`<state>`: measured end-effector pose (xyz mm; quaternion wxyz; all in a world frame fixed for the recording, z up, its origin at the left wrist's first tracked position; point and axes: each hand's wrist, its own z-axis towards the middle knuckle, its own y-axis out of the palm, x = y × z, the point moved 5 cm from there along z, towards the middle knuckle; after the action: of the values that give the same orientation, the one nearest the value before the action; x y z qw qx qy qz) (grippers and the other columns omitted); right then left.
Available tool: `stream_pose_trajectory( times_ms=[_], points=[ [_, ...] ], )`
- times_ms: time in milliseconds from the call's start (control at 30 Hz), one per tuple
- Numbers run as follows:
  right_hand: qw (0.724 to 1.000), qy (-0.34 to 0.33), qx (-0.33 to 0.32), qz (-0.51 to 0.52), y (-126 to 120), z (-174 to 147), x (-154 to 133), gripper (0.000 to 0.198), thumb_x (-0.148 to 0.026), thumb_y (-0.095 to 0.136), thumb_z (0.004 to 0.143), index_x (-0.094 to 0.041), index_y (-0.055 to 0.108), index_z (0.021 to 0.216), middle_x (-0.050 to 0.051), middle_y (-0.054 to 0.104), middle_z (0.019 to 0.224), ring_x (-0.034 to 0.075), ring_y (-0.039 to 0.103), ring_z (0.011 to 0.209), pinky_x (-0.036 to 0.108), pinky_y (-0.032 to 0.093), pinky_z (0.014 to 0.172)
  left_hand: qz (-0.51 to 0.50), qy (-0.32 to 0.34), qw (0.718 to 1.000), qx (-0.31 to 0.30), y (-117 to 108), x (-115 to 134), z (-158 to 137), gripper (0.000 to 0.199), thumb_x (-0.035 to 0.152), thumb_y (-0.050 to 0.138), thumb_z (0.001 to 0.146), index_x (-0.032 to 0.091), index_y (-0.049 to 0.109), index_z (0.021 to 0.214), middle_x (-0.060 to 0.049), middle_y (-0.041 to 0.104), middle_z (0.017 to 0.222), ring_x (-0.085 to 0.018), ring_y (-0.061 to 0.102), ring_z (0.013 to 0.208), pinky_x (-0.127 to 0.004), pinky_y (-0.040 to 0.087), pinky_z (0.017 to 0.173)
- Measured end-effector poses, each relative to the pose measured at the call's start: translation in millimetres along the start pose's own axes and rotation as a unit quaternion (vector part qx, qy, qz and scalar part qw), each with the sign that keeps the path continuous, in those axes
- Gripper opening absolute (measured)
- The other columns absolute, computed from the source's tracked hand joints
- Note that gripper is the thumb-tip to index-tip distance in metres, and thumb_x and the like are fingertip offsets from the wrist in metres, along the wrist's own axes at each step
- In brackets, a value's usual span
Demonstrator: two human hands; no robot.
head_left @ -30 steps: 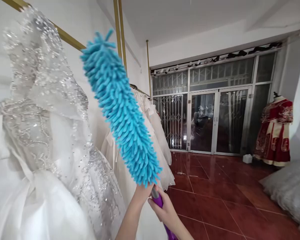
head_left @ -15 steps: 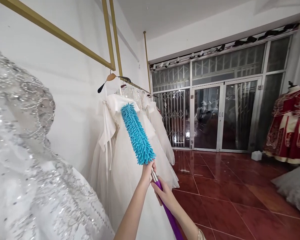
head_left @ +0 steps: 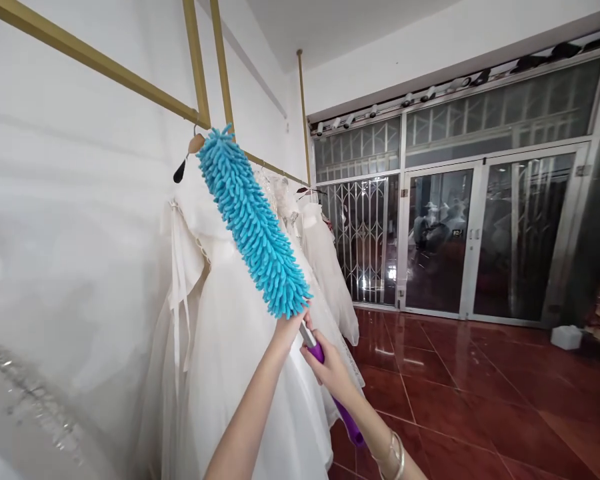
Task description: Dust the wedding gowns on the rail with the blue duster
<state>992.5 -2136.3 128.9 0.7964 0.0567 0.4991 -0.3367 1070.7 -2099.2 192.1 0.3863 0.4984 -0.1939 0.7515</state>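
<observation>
Duster [head_left: 253, 223] (both hands clamped on it) now higher against white dress [head_left: 240, 347].

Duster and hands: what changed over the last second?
The blue duster moved from the beaded gown along the rail to the plain white dress, its tip now near the hanger. Both hands, left and right, keep their grip at the handle.

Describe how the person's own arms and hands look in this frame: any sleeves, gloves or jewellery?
Both forearms are bare, with no sleeves or gloves in view. The left hand shows no ring or watch that I can make out. The right hand also looks bare, but its wrist carries thin silver-coloured bangles. Fingernails are too small to judge.
</observation>
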Motion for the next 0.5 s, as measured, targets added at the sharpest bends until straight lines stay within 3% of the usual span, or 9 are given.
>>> stream_pose_trajectory(
  times_ms=[100,200,267,400,500],
  points=[
    [0.999,0.011,-0.038,0.001,-12,16,22,0.011,-0.031,0.042,0.082,-0.022,0.039,0.076,-0.010,0.032,0.054,0.004,0.032,0.035,0.016,0.028,0.028,-0.016,-0.012,0.999,0.030,4,-26,21,0.027,0.039,0.056,0.070,0.020,0.041,0.058,0.008,0.041,0.046,-0.009,0.041,0.044,-0.024,0.032,0.052],
    [0.996,0.025,-0.091,-0.004,-18,12,54,0.007,-0.027,0.042,0.080,-0.022,0.038,0.076,-0.009,0.035,0.056,0.005,0.035,0.034,0.017,0.028,0.025,-0.026,-0.046,0.998,0.039,9,-63,17,0.028,0.039,0.055,0.070,0.021,0.038,0.057,0.008,0.038,0.046,-0.008,0.040,0.043,-0.024,0.031,0.051],
    [0.994,0.022,-0.107,-0.011,-25,6,72,0.008,-0.022,0.043,0.078,-0.022,0.037,0.073,-0.008,0.036,0.058,0.006,0.035,0.040,0.018,0.029,0.031,-0.023,-0.064,0.997,0.024,15,-79,10,0.028,0.038,0.055,0.069,0.020,0.039,0.056,0.008,0.038,0.044,-0.009,0.039,0.042,-0.024,0.031,0.051],
    [0.995,-0.009,-0.093,-0.020,-42,14,84,0.012,-0.021,0.047,0.077,-0.020,0.038,0.070,-0.007,0.031,0.060,0.009,0.032,0.056,0.025,0.027,0.052,-0.007,-0.056,0.998,-0.026,32,-74,16,0.020,0.035,0.058,0.067,0.021,0.046,0.059,0.008,0.041,0.043,-0.010,0.041,0.043,-0.026,0.033,0.052],
    [0.997,-0.010,-0.074,0.005,-52,36,82,0.012,-0.027,0.047,0.080,-0.021,0.038,0.075,-0.007,0.033,0.062,0.007,0.032,0.051,0.023,0.029,0.048,0.031,-0.059,0.997,-0.045,45,-62,43,0.029,0.040,0.056,0.068,0.022,0.043,0.049,0.005,0.044,0.044,-0.012,0.041,0.044,-0.027,0.034,0.052]
  ],
)
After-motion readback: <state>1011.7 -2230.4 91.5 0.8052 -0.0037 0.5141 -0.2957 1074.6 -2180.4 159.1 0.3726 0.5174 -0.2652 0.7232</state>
